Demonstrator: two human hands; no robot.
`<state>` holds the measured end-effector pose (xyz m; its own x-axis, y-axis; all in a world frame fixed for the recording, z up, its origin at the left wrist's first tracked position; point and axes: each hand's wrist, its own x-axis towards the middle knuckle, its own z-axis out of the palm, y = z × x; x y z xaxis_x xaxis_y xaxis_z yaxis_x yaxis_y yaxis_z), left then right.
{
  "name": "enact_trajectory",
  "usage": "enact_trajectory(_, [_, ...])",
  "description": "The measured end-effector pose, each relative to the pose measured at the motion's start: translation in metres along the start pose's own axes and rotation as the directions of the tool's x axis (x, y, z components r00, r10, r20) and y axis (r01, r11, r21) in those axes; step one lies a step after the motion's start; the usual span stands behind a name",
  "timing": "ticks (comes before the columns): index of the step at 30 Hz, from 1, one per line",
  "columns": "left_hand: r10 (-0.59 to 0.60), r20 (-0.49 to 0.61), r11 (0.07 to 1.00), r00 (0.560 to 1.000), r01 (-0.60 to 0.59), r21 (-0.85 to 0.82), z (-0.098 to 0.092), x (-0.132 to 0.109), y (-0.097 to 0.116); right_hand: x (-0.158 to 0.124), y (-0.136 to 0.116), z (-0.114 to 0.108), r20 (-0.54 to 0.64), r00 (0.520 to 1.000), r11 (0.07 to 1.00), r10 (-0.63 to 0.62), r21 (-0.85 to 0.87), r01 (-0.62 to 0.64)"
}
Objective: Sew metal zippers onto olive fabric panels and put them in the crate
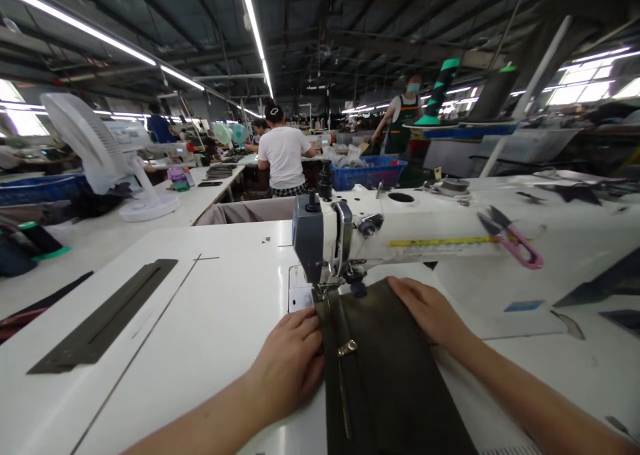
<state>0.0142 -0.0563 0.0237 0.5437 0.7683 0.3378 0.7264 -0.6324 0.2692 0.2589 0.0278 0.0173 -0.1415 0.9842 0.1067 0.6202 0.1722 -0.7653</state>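
Observation:
A dark olive fabric piece [400, 375] with a brass-coloured zipper lies under the needle area of a white sewing machine [365, 235]. Its metal zipper pull [347, 348] sits partway down the zipper. My left hand [290, 352] is closed at the fabric's left edge, fingers bent and pressed together just in front of the presser foot [327, 292]. At the far right edge, my right hand [427, 308] holds the cloth, its fingers close together; the thumb is hidden. The fabric's near end runs out of view at the bottom.
Another olive strip [107, 315] lies on the table to the left. Pink-handled scissors [513, 238] rest against the machine arm beside a yellow measuring tape [440, 242]. A white fan [100, 148], thread cones [440, 95] and a blue basket [370, 172] stand farther back. Co-workers [285, 152] are beyond.

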Motion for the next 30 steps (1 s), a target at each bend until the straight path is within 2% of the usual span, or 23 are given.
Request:
enact_trajectory(2, [-0.01,0.02,1.0,1.0,0.009,0.029,0.002,0.001,0.001,0.006,-0.003,0.004,-0.008,1.0,0.997,-0.016,-0.069,0.016])
enact_trajectory(6, [0.004,0.013,0.996,1.0,-0.005,0.091,0.003,0.002,0.003,0.01,0.005,0.012,-0.008,0.991,0.946,-0.136,-0.297,0.128])
enact_trajectory(8, [0.014,-0.01,0.993,1.0,-0.012,0.115,0.005,0.003,0.002,0.007,0.009,0.012,0.002,0.987,0.859,-0.161,-0.492,0.141])
enact_trajectory(10, [0.015,-0.043,0.993,0.999,-0.01,0.121,0.007,0.005,0.001,0.002,0.005,0.012,-0.014,0.965,0.714,-0.263,-0.676,0.185])
enact_trajectory(12, [0.004,-0.088,0.995,0.996,0.005,0.1,0.009,0.005,0.001,-0.005,-0.007,0.014,-0.019,0.887,0.598,-0.462,-0.745,0.295])
enact_trajectory(14, [-0.034,-0.122,0.997,0.992,0.043,0.067,0.011,0.004,0.001,-0.016,-0.022,0.022,-0.009,0.786,0.585,-0.618,-0.673,0.453])
enact_trajectory(16, [-0.085,-0.171,0.994,0.982,0.096,0.053,0.012,0.002,0.001,-0.028,-0.034,0.036,0.022,0.741,0.623,-0.671,-0.525,0.58])
enact_trajectory(19, [-0.079,-0.219,0.991,0.972,0.101,0.088,0.017,-0.002,-0.003,-0.042,-0.039,0.057,0.12,0.758,0.658,-0.641,-0.422,0.624])
enact_trajectory(21, [-0.015,-0.181,0.992,0.983,0.037,0.118,0.02,-0.005,-0.007,-0.046,-0.037,0.065,0.165,0.763,0.657,-0.626,-0.416,0.629])
enact_trajectory(26, [0.109,-0.105,0.99,0.988,-0.098,0.103,0.019,-0.003,-0.016,-0.046,-0.037,0.065,0.235,0.738,0.652,-0.633,-0.353,0.671])
enact_trajectory(30, [0.155,-0.07,0.983,0.985,-0.147,0.107,0.014,0.001,-0.018,-0.046,-0.041,0.064,0.254,0.744,0.668,-0.618,-0.33,0.667])
